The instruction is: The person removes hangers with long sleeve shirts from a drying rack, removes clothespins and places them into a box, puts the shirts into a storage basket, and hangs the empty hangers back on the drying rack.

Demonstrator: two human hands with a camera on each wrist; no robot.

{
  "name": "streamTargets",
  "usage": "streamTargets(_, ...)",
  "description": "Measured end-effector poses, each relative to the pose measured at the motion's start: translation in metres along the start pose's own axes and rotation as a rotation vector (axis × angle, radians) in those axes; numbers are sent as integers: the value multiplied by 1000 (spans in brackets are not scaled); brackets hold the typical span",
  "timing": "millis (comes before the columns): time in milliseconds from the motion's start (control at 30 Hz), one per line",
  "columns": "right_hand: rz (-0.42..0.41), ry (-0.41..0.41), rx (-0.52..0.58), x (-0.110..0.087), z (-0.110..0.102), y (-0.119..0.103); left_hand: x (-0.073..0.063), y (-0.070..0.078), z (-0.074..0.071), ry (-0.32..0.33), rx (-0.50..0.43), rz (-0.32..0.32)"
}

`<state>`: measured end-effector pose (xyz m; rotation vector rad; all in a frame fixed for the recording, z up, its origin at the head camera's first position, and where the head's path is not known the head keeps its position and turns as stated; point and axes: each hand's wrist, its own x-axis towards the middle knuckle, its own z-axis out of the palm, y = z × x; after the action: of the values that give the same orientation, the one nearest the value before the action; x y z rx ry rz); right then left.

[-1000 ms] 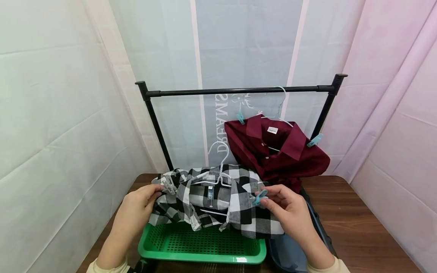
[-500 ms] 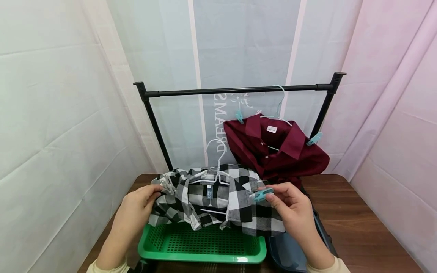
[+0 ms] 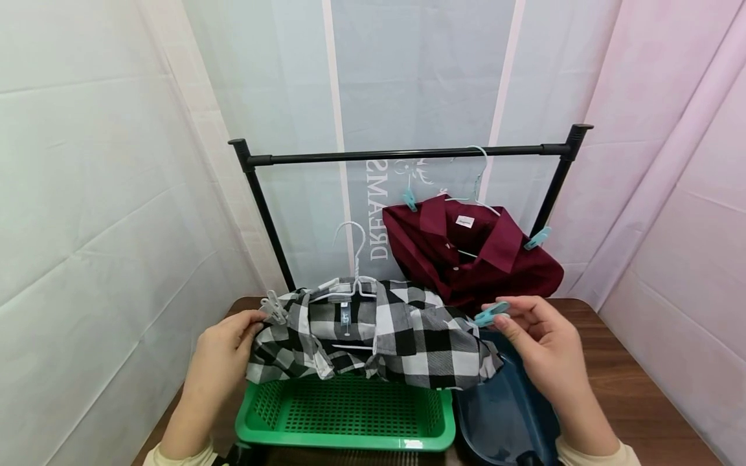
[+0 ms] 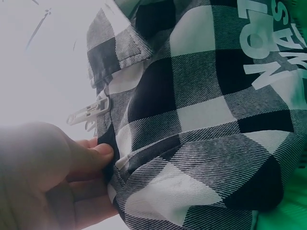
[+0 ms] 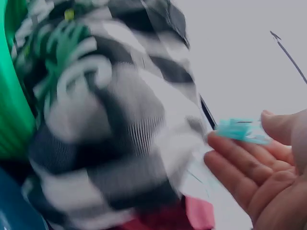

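Checked shirt (image 3: pixel 408 343) is spread wider than earlier; the right hand (image 3: pixel 550 346), with the blue clip (image 3: pixel 491 314), has moved toward 3 o'clock.
Above the green basket (image 3: pixel 350 442), this shirt has its long axis from 9 to 3 o'clock, between the hands. Nearer is the left hand (image 3: pixel 221 347), pinching the cloth itself beside the white clip (image 3: pixel 274 308). The right hand pinches the blue clip; whether it bites the cloth, I cannot tell. Hanger hook (image 3: pixel 357 266) stands at 12 o'clock, apart from the rack bar (image 3: pixel 373 155); maroon shirt (image 3: pixel 422 249) hangs at 2.
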<state>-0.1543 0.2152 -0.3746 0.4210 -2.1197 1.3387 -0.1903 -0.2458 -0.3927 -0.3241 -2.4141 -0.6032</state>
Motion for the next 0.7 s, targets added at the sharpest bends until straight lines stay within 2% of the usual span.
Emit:
streamTargets(133, 46, -34, -242, 4, -16, 3, 1, -3, -2, 20, -2, -28)
streamTargets(267, 72, -74, -372, 7, -27, 6, 2, -5, -3, 37, 3, -46)
streamTargets(433, 96, -124, -439, 10, -36, 12, 2, -7, -4, 63, 7, -41)
streamTargets(567, 124, -195, -439, 10, -40, 15, 2, -8, -4, 70, 13, -47)
streamTargets(700, 118, -214, -438, 10, -39, 14, 2, -9, -5, 69, 16, -58)
